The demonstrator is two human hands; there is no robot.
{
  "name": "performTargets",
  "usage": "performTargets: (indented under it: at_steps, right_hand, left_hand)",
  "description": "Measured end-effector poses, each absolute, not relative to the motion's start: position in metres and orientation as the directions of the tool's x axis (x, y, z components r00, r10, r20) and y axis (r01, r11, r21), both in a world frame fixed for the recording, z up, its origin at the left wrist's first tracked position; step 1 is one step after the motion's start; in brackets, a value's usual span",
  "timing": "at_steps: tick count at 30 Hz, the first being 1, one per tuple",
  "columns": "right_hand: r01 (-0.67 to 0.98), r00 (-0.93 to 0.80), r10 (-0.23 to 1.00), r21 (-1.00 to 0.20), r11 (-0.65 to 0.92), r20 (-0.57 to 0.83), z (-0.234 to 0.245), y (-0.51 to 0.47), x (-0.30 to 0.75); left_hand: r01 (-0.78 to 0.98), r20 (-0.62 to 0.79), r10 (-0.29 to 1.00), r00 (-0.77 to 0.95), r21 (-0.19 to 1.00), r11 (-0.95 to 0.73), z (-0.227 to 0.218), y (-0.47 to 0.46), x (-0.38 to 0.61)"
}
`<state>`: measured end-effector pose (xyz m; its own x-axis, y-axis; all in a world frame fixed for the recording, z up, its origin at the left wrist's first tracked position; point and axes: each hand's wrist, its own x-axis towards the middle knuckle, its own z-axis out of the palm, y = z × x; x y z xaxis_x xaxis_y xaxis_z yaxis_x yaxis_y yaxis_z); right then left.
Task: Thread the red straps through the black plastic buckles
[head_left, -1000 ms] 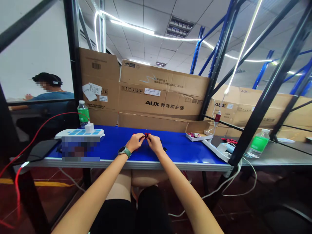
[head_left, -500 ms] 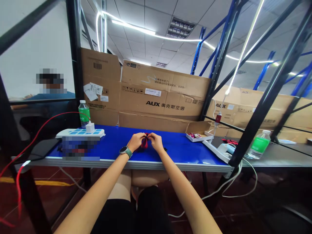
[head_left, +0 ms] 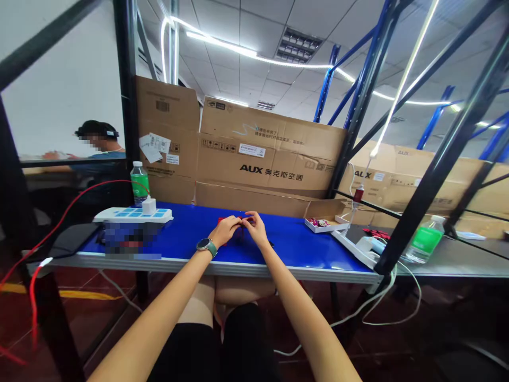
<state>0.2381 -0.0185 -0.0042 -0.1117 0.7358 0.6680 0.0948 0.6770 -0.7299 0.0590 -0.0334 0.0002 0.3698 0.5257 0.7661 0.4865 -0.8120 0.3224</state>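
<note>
My left hand (head_left: 226, 229), wearing a watch (head_left: 204, 244) on a green strap, is over the blue tabletop (head_left: 183, 233) with its fingers pinched. Bits of a flat red piece (head_left: 220, 219) show around that hand; most of it is covered, and I cannot tell if it is cloth. My right hand (head_left: 256, 229) meets the left at the fingertips, its thumb and index finger closed together. Whatever is between the fingertips is too small and dark to name. Beside my right wrist lies a small black item (head_left: 271, 244).
An open white box (head_left: 318, 228) of small pink and red items stands at the right, beside a power strip (head_left: 356, 248) with cables. A second strip (head_left: 131, 214) and a bottle (head_left: 139, 185) are left. Cardboard (head_left: 270, 159) walls the back. Another person (head_left: 101, 154) sits far left.
The red piece that hung between my fingertips is now mostly behind my left hand. My right fingers have lifted slightly and my left hand has turned flatter. The view has shifted slightly.
</note>
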Motion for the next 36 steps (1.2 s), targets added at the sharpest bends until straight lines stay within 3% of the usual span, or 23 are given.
performTargets:
  at_steps: [5,8,12,20,28,32,36]
  right_hand:
    - [-0.068,-0.083,0.758,-0.762,0.644,0.647,-0.008,-0.016,0.237]
    - [-0.065,-0.131,0.742,-0.752,0.656,0.658,-0.011,-0.014,0.236]
    - [-0.033,-0.196,0.712,-0.731,0.682,0.674,-0.014,-0.011,0.234]
    - [0.055,-0.137,0.684,-0.684,0.727,0.716,-0.016,-0.008,0.233]
    - [0.276,-0.165,0.65,-0.598,0.752,0.741,-0.004,-0.022,0.238]
    - [0.277,-0.186,0.609,-0.553,0.785,0.771,-0.003,-0.025,0.238]
    - [0.201,-0.175,0.647,-0.617,0.761,0.742,-0.004,-0.023,0.237]
  left_hand:
    - [0.271,0.636,0.734,0.238,0.682,-0.679,-0.008,-0.029,0.062]
    - [0.155,0.574,0.781,0.248,0.772,-0.616,-0.012,-0.025,0.062]
    - [0.128,0.617,0.754,0.227,0.749,-0.651,-0.011,-0.023,0.061]
    - [0.2,0.661,0.73,0.175,0.702,-0.684,-0.011,-0.021,0.06]
    - [0.143,0.673,0.713,0.195,0.7,-0.7,-0.017,-0.008,0.055]
    - [0.179,0.685,0.705,0.185,0.682,-0.709,-0.016,-0.005,0.053]
    - [0.172,0.676,0.723,0.142,0.702,-0.691,-0.015,-0.008,0.053]
